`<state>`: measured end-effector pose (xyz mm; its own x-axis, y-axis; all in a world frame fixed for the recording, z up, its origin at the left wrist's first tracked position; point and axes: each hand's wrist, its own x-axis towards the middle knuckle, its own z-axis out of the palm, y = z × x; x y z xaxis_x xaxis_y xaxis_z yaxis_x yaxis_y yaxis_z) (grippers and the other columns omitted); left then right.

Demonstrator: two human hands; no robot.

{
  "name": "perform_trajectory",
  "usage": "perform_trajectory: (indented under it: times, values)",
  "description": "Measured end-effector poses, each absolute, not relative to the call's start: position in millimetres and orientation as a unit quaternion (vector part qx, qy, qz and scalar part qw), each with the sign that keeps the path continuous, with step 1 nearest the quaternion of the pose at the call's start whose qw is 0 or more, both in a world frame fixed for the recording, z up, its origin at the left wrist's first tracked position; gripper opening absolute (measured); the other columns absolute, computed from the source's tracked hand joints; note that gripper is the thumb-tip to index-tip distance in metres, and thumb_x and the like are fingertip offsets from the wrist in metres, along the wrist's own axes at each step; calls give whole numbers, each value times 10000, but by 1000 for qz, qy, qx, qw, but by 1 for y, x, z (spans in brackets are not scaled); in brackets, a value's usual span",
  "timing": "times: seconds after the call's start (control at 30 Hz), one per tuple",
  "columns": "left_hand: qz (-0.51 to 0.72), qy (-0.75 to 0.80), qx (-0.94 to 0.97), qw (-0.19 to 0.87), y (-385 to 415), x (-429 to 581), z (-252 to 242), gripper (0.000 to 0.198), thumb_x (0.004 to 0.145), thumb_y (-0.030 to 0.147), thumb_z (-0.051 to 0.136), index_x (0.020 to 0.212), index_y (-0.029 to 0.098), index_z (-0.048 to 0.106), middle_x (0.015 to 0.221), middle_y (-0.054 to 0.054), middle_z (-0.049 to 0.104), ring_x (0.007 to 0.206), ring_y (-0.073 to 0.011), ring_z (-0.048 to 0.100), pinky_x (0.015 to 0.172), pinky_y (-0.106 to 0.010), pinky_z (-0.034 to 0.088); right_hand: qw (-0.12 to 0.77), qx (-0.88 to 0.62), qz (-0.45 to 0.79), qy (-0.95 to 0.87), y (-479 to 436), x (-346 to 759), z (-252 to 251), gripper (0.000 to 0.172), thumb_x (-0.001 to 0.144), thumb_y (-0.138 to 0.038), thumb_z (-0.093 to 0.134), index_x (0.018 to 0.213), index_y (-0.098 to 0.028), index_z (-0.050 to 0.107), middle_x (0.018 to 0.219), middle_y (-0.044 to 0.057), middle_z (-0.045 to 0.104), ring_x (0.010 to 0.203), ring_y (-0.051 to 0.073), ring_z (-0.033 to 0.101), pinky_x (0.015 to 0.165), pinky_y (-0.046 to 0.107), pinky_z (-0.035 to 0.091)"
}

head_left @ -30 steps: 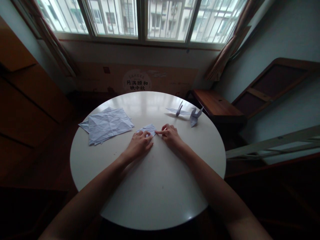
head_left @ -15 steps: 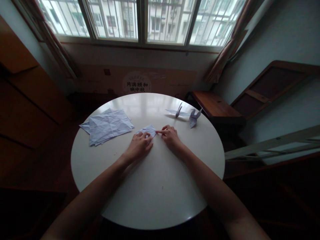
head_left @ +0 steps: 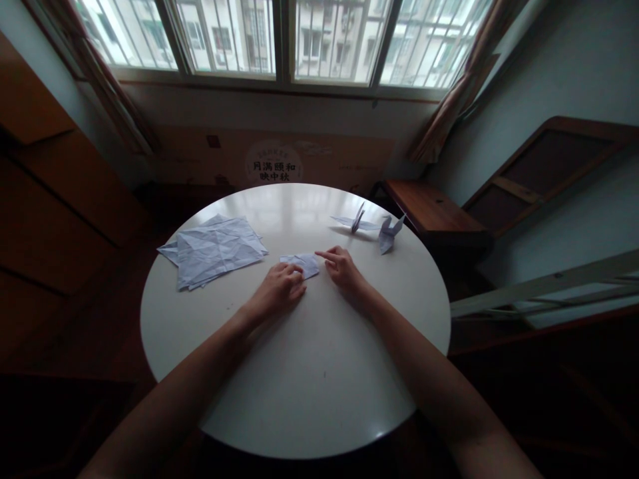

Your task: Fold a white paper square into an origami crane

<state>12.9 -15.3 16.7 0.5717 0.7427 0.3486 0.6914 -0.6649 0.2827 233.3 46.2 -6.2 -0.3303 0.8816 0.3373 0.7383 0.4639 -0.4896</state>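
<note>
A small folded piece of white paper (head_left: 303, 263) lies flat on the round white table (head_left: 309, 372). My left hand (head_left: 277, 290) rests on its near left edge with the fingers laid flat, pressing it down. My right hand (head_left: 341, 266) sits just right of the paper, its index finger stretched toward the paper's right end and the other fingers curled in. The index fingertip is beside the paper, apart from it by a small gap.
A loose stack of creased white sheets (head_left: 212, 249) lies at the table's left. Two folded paper cranes (head_left: 372, 227) stand at the far right of the table. A wooden bench (head_left: 432, 213) is beyond the right edge, a window behind.
The folded paper has been turned and flattened into a more level strip. My right hand has drawn back slightly to the right and off the paper. My left hand has stayed in place.
</note>
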Motion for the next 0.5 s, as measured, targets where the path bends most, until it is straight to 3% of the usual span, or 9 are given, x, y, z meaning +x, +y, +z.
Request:
perform_trajectory:
  times: [0.2, 0.5]
  values:
    - [229, 395, 888, 61, -15, 14, 20, 134, 901, 270, 583, 932, 201, 694, 1104, -68, 668, 1055, -229, 579, 1019, -423, 408, 289, -441, 102, -844, 47, 235, -12, 375, 790, -59, 615, 980, -340, 775, 1016, 70, 590, 931, 215, 495, 889, 390, 433]
    - [238, 499, 833, -20, -17, 12, 14, 250, 895, 394, 586, 1007, 208, 710, 1202, -99, 602, 1140, -295, 480, 1064, -527, 311, 286, -425, 117, -851, 38, 231, -2, 223, 769, -114, 687, 816, -300, 799, 948, 74, 598, 956, 239, 473, 898, 424, 404]
